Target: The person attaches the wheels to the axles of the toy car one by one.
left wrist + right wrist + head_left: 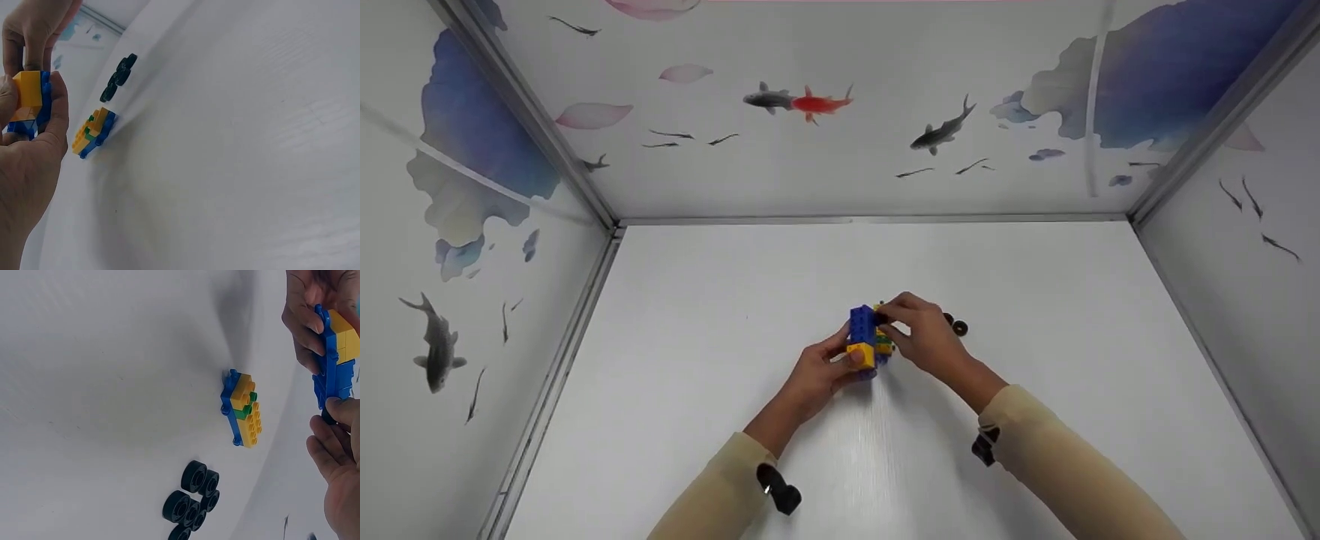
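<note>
The left hand's (821, 371) fingers were clamped on a blue-and-yellow brick vehicle (861, 327) above the white table (697, 300), its long axis running away; the right hand (922, 334), nearer the far end, pinched a black piece (328, 418), apparently a wheel, at its right side.

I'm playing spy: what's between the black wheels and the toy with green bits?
Only bare white table between the wheels and toy, in the right wrist view.
</note>
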`<state>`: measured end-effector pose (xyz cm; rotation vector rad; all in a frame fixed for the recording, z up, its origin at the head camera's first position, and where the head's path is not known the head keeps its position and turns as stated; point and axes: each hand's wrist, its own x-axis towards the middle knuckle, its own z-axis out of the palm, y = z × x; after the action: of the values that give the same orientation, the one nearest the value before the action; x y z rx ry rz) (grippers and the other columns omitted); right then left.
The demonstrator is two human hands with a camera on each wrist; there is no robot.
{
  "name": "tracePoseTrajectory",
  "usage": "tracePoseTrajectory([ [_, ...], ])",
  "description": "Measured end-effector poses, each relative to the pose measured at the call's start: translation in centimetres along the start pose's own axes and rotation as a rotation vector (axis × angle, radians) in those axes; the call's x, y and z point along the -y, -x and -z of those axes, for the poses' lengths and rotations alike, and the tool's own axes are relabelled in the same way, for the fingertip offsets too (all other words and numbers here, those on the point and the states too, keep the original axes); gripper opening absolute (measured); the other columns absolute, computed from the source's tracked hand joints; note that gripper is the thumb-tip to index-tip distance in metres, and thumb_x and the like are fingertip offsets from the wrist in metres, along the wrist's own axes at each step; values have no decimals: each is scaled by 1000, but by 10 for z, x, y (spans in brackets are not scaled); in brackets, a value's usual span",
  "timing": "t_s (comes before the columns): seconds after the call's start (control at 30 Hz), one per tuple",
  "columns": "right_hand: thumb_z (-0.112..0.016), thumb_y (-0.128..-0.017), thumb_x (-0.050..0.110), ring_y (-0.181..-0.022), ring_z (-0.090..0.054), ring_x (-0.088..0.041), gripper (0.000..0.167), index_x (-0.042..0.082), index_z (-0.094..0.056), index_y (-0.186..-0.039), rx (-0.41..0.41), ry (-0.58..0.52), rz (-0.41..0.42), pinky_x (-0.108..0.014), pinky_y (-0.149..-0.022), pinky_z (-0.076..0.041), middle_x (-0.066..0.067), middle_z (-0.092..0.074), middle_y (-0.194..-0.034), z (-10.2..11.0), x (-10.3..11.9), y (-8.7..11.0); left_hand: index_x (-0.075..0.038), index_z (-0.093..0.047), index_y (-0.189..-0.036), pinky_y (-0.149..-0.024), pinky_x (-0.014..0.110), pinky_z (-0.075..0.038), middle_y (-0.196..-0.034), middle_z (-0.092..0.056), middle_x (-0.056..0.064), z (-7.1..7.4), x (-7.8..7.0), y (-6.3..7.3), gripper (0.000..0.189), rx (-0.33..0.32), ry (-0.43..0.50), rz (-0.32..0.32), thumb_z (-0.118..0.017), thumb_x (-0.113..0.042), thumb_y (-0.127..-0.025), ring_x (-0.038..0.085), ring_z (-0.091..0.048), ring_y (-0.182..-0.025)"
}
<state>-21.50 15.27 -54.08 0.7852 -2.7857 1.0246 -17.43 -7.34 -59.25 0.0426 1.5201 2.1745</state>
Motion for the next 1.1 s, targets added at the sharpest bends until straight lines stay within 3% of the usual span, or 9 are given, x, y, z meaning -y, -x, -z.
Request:
tracePoseTrajectory([
  [0.43, -81, -101, 6, -110, -76, -30, 29, 2, -80, -129, -7, 78, 46, -41, -98, -67, -15, -72, -118, -1, 4, -1, -25, -34, -173, -114, 39, -59, -165, -54, 17, 0, -2, 1, 80, 8, -7, 0, -71, -34, -102, 45, -55, -152],
  [0.77, -79, -102, 8, -106, -76, -28, 26, 2, -81, -127, -12, 77, 93, -39, -95, -67, -14, -72, -116, -2, 1, 1, -21, -33, -173, -112, 38, -60, -167, -51, 19, 0, -3, 2, 83, 20, -10, -5, -72, -34, -101, 46, -55, -152],
  [1.1, -77, -103, 8, -110, -76, -28, 32, 3, -78, -135, 34, 46, 64, -40, -100, -66, -13, -70, -118, 1, 0, 2, -18, -35, -172, -112, 39, -60, -161, -53, 21, -1, -5, 2, 81, 35, -18, 10, -73, -31, -102, 45, -59, -147],
])
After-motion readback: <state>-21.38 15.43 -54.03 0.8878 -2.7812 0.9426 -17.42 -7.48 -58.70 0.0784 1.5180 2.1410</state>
